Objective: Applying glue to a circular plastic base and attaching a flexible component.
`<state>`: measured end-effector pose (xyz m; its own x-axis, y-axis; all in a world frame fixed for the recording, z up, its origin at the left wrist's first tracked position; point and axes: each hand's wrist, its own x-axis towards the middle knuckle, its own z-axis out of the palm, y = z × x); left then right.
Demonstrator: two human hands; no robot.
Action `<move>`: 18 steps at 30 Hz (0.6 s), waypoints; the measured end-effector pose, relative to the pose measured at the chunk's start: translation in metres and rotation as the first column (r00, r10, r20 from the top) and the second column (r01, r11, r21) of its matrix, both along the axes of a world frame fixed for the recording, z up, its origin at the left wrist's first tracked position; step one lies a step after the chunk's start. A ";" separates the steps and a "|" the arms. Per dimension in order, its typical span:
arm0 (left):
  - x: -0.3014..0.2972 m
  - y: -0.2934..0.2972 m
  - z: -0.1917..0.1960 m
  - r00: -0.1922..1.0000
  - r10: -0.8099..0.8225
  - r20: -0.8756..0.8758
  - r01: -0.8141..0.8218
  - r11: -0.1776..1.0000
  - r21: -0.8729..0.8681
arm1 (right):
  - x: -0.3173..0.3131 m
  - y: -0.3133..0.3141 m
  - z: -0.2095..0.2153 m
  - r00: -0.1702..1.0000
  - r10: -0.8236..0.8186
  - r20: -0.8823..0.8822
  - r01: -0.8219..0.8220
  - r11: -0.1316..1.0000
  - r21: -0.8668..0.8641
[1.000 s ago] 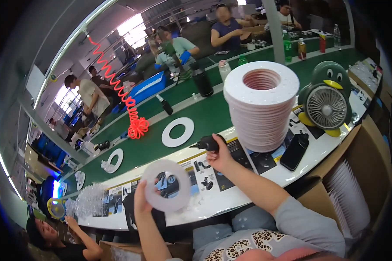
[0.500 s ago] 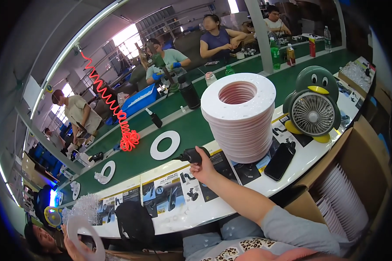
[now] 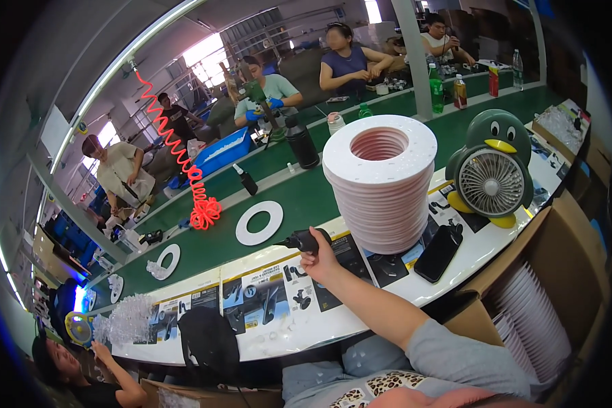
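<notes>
My right hand (image 3: 320,264) is stretched out over the white bench edge and closed around a small black handheld tool (image 3: 298,240), whose nozzle points left. Just right of it stands a tall stack of white rings (image 3: 381,187). One flat white ring (image 3: 258,223) lies on the green belt (image 3: 306,197) beyond the hand. My left hand is out of the picture.
A penguin-shaped desk fan (image 3: 493,170) and a black phone (image 3: 438,253) sit right of the stack. A cardboard box (image 3: 544,272) at lower right holds more rings. A red coiled hose (image 3: 192,187) hangs at left. Other people work across the belt and at lower left.
My left hand, which held a white ring up in front of me, swung down to the left with it and has left the view. My right hand stays on the black tool.
</notes>
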<state>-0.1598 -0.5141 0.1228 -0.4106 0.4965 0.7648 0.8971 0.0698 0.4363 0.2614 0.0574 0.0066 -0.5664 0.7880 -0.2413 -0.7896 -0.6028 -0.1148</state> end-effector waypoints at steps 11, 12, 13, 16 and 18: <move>-0.018 -0.028 -0.032 0.930 0.020 -0.367 -0.014 1.000 0.020 | 0.000 -0.002 0.004 1.000 0.009 -0.007 -0.009 0.999 -0.032; -0.019 -0.028 -0.034 0.917 0.021 -0.397 -0.014 1.000 0.021 | 0.001 -0.002 0.005 1.000 0.007 -0.005 -0.007 0.999 -0.033; -0.020 -0.029 -0.037 0.904 0.022 -0.427 -0.014 1.000 0.022 | 0.002 -0.003 0.006 1.000 0.000 0.002 0.000 1.000 -0.023; -0.024 -0.032 -0.040 0.856 0.023 -0.517 -0.014 1.000 0.022 | 0.001 -0.005 0.009 1.000 -0.001 0.005 0.001 1.000 -0.017; -0.025 -0.032 -0.046 0.821 0.027 -0.570 -0.014 1.000 0.026 | 0.001 -0.003 0.007 1.000 0.005 0.005 -0.005 1.000 -0.015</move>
